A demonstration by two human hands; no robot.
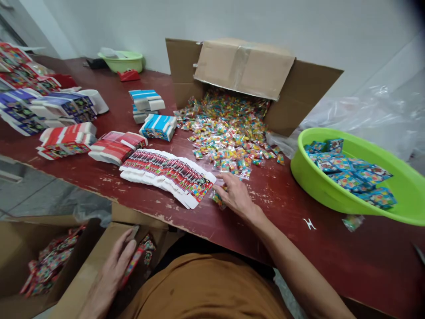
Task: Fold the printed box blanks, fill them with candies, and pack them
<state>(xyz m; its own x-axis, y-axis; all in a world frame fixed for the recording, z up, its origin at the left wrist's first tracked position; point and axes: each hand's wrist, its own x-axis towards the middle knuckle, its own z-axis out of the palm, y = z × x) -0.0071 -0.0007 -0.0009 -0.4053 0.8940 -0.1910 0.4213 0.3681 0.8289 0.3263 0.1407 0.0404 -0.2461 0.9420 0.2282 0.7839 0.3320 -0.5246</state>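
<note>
Here, right grip (237, 195) outstretched beside fanned cards (166, 170); left grip (114, 263) low.

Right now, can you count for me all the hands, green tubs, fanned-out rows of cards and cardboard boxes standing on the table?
Hands: 2, the left hand and the right hand
Green tubs: 2, the right-side tub and the back tub
Fanned row of cards: 1
Cardboard box on the table: 1
Total: 6
</note>
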